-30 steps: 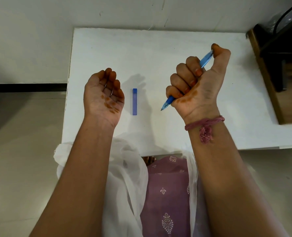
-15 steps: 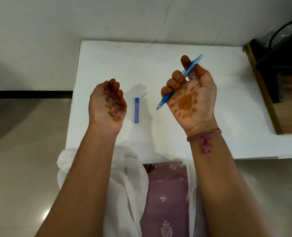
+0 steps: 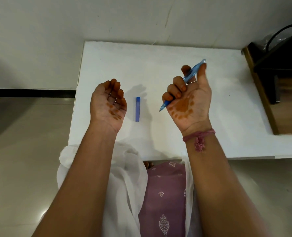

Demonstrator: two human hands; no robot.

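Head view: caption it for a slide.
Right hand grips a pen; left hand is empty, palm up; a blue stick lies on the table.

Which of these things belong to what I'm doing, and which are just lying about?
In the job: blue pen, gripped in the right hand; probably the small blue bar on the white table, beside the empty left hand.
Lying about: wooden unit at the table's right end; black object on it.

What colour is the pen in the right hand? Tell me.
Translucent light blue: the pen, gripped in the right hand, shows best in the head view.
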